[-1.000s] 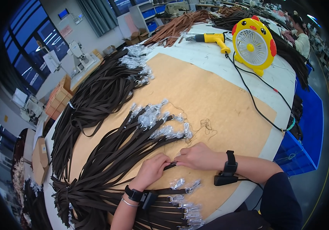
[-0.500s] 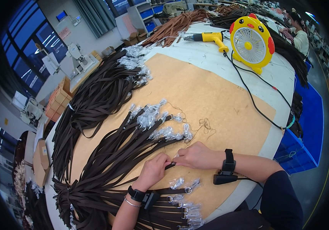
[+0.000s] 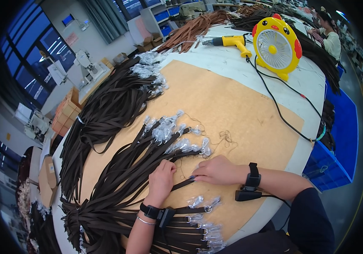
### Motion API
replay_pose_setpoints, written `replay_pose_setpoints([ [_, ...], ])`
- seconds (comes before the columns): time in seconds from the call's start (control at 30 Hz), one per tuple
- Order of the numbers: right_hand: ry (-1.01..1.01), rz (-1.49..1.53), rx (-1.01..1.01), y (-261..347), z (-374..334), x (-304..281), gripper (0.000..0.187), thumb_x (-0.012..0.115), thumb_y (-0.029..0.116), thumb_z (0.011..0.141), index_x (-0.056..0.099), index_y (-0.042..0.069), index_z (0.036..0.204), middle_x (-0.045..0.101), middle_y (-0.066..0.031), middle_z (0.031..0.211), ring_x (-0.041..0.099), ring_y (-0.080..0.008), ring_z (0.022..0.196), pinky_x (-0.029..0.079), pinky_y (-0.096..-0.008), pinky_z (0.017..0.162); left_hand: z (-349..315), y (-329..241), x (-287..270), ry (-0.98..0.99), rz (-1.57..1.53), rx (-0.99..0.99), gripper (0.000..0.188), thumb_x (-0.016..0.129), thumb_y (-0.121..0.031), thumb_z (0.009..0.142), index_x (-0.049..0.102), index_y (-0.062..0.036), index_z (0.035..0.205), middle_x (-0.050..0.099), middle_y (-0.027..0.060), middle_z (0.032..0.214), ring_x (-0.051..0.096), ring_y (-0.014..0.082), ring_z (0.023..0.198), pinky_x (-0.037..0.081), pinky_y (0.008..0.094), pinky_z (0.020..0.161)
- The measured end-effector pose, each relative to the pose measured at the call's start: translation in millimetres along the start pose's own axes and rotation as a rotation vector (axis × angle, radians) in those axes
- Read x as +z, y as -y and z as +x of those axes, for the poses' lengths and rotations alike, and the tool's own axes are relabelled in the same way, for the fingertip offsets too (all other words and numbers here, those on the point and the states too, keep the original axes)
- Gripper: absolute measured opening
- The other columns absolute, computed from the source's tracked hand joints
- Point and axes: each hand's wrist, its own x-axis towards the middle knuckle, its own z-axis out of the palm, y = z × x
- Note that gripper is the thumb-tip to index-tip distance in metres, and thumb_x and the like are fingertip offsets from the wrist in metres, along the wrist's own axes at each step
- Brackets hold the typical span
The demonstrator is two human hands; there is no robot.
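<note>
Head view. The tan board (image 3: 232,106) covers most of the white table (image 3: 312,76) and serves as the landmark. At the board's near edge, the left hand (image 3: 161,178) is curled, its fingertips pressed down on a dark brown strap (image 3: 181,184) that lies flat on the board. The right hand (image 3: 215,170) lies just to the right of it, fingers drawn together with the tips meeting the same strap's end; whether the end is actually pinched between them cannot be told. Both wrists carry black bands, and a small black device (image 3: 247,194) hangs under the right wrist.

Toward the board's middle left, a fan of brown straps (image 3: 130,169) spreads outward, its ends tipped with clear plastic-wrapped hardware (image 3: 168,131). A second, larger heap of straps (image 3: 105,106) lies across the board's far left corner, also with wrapped ends. A third row of straps with wrapped rings (image 3: 198,220) lies along the board's near edge, below the hands. A tangle of loose thread (image 3: 226,137) rests on the board just beyond the right hand.

Beyond the board's far right corner stand a yellow chick-shaped fan (image 3: 276,46) and a yellow power tool (image 3: 230,41); a black cable (image 3: 274,101) runs from them across the board. A blue crate (image 3: 338,144) sits off the board's right side. Another person (image 3: 327,36) works far beyond.
</note>
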Motion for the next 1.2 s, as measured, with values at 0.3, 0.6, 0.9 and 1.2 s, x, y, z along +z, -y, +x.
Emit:
replay_pose_setpoints([
  [0.3,0.018,-0.049,0.092,-7,-5,-9,0.027,0.068,0.028,0.086,0.066,0.009,0.106,0.07,-0.0132,0.081,0.069,-0.0324,0.075,0.053,-0.0432,0.063,-18,-26,-22,-0.322,0.184,0.033,0.027,0.071,-0.001,0.078,0.066,-0.0068,0.104,0.062,0.0082,0.093,0.06,0.0279,0.083,0.046,0.0372,0.074],
  [0.6,-0.017,0.14,0.127,-13,-2,-11,0.02,0.068,0.022,0.087,0.067,0.008,0.101,0.069,-0.0122,0.081,0.067,-0.0317,0.071,0.051,-0.0414,0.063,-53,-49,-24,0.152,-0.304,-0.24,0.019,0.072,-0.009,0.089,0.069,0.0,0.105,0.066,0.0064,0.092,0.058,0.0132,0.074,0.044,0.0251,0.061],
  [0.9,-0.008,0.799,0.157,-13,2,11,0.035,0.065,0.037,0.096,0.067,0.002,0.09,0.057,-0.0107,0.068,0.051,-0.0159,0.061,0.042,-0.0331,0.058,-48,-53,-8,-0.045,-1.128,-0.524,0.06,0.063,-0.008,0.098,0.038,-0.0038,0.152,0.066,0.0062,0.117,0.064,0.0113,0.101,0.048,0.0228,0.076],
  [1.2,0.122,0.556,0.203,1,-1,9,0.031,0.062,0.034,0.098,0.065,0.003,0.1,0.058,-0.0124,0.071,0.054,-0.0173,0.063,0.044,-0.0331,0.059,-46,-27,17,0.007,-1.295,-0.669,0.022,0.066,-0.014,0.098,0.068,0.0052,0.11,0.068,0.0028,0.083,0.064,0.0087,0.074,0.052,0.0225,0.068],
])
